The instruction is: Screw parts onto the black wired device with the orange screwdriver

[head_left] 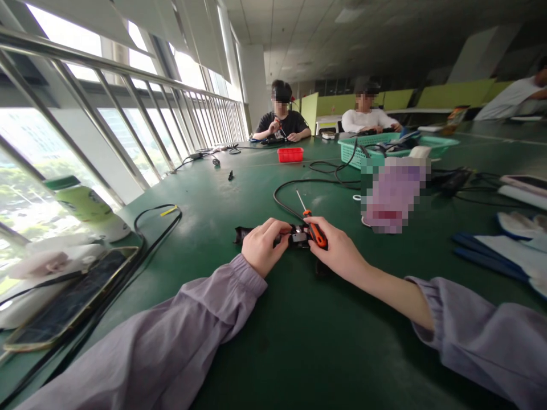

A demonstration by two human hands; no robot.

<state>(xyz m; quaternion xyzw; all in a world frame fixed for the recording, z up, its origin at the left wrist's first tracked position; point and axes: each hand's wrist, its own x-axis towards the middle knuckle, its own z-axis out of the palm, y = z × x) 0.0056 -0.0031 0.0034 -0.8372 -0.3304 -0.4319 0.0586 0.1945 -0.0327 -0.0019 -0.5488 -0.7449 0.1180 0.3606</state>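
Observation:
A black device (pixel 298 237) with a pale metallic part at its middle lies on the green table in front of me. My left hand (pixel 265 245) is closed on its left portion, thumb and fingers pressed together over it. In my right hand (pixel 335 247) is an orange and black screwdriver (pixel 317 232), its handle under my fingers and its thin shaft pointing up and away from the device. The fingertips of that hand also rest near the device's right end. A black cable runs from behind the screwdriver toward the back.
A green basket (pixel 350 152) with tools and cables stands at back right, a red tray (pixel 290 155) at back centre. Gloves (pixel 499 253) lie right; a phone (pixel 74 302), cables and a bottle (pixel 88 208) are left. Several people sit beyond.

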